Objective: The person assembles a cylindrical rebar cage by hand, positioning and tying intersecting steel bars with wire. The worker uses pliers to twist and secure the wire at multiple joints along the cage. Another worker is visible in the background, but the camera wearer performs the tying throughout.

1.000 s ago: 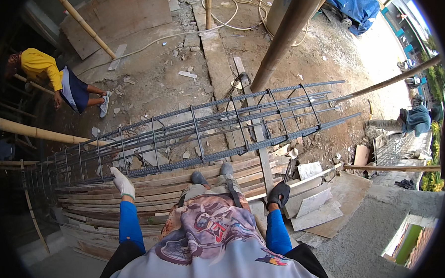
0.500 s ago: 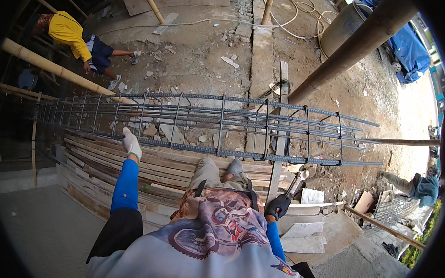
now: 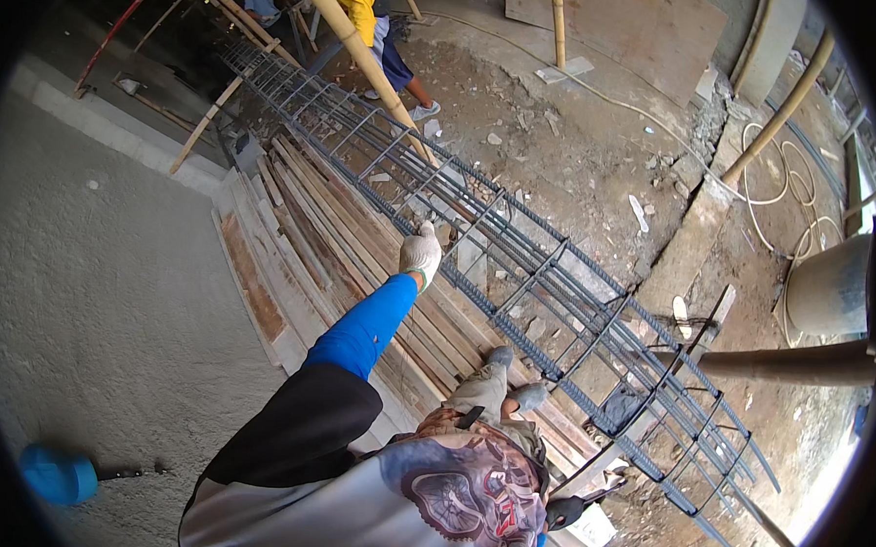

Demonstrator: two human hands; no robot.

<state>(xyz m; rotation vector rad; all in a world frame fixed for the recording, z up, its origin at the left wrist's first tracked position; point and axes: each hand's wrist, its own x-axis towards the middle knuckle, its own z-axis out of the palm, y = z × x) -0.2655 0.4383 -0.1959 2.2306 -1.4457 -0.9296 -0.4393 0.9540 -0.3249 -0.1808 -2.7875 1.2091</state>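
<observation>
A long rebar cage (image 3: 565, 269) of ribbed bars and square ties runs diagonally from far left to near right. My left hand (image 3: 420, 255), in a white glove, is closed on its near lower bar. My right hand (image 3: 564, 512), in a dark glove, is low at the right beside my body and partly hidden by my shirt. Its fingers are wrapped round a slim hand tool (image 3: 602, 493) whose exact kind I cannot make out. A narrow board (image 3: 591, 473) crosses beneath the cage's near end.
Stacked wooden planks (image 3: 313, 224) lie along the cage's near side, beside a grey concrete slab (image 3: 115, 289) with a blue container (image 3: 58, 474). Bamboo poles (image 3: 364, 60) slant across. A person in yellow (image 3: 352, 1) is beyond the cage. A hose (image 3: 602, 90) and a drum (image 3: 828, 286) are farther right.
My view has turned left, so the cage now slants across it. My left hand stays on the near bar. My right hand appears closer to the lower edge, its tool less visible.
</observation>
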